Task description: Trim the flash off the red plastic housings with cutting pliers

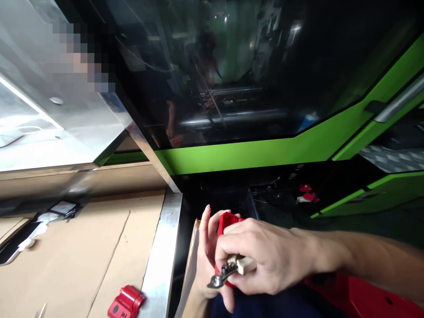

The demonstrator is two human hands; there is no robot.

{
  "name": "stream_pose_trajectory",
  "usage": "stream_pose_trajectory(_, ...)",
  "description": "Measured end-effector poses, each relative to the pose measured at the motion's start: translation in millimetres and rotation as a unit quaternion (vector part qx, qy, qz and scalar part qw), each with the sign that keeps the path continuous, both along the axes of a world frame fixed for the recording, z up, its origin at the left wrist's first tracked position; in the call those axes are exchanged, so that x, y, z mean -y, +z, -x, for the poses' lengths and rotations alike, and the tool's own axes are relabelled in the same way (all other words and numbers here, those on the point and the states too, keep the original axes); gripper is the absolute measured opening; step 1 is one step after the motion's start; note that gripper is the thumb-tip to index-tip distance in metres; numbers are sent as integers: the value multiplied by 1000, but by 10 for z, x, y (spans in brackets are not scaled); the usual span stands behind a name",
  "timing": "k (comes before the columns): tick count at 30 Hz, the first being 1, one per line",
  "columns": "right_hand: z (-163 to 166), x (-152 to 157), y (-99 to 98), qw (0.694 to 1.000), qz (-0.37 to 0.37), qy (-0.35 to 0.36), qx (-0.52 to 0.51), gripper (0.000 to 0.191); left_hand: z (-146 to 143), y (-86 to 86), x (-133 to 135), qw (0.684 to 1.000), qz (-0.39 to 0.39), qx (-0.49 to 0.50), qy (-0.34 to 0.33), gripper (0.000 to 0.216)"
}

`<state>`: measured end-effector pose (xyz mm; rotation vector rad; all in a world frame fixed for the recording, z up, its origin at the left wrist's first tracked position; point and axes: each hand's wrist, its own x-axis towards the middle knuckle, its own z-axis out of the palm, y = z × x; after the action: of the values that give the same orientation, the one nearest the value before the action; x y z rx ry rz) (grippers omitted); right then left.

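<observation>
My left hand [206,260] is closed around a red plastic part [228,218], with its index finger pointing up. Much of that part is hidden behind my right hand [261,254], which reaches across from the right. In the right fist are nippers [221,278] with pale handles, their metal head sticking out below the fingers toward the lower left. Whether the metal jaws touch the red part cannot be made out. On the cardboard to the left lies another red plastic part [126,302] with a rounded, barrel-like section.
Cardboard [109,238] covers a metal-edged bench [164,251]; a small dark device [64,208] lies at its back. A green machine [232,157] with a dark window stands ahead. Red pieces [308,196] lie low beside it. Red plastic [371,298] shows at lower right.
</observation>
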<state>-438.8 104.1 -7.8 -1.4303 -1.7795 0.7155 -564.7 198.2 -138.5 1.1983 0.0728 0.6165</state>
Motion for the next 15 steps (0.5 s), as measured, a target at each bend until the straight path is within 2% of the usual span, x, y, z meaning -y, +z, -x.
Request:
stream_pose_trajectory(5, -60, 20, -93, 997, 41, -57, -13, 13, 3, -80, -55, 999, 28, -15, -30, 103)
stream_pose_trajectory(7, -108, 23, -131, 997, 38, -61, -13, 13, -53, -116, -39, 999, 37, -23, -24, 111)
stream_pose_trajectory(9, -170, 35, -162, 997, 17, -65, -28, 12, -122, -145, -18, 998, 49, -28, -14, 107)
stream_pose_trajectory(12, -296, 76, -191, 993, -23, -92, -75, 10, -251, -165, 8, 997, 70, 21, 33, 106)
stream_pose_trajectory(15, -469, 131, -217, 979, -49, -148, -132, 15, -399, -122, 19, 992, 51, 68, 90, 116)
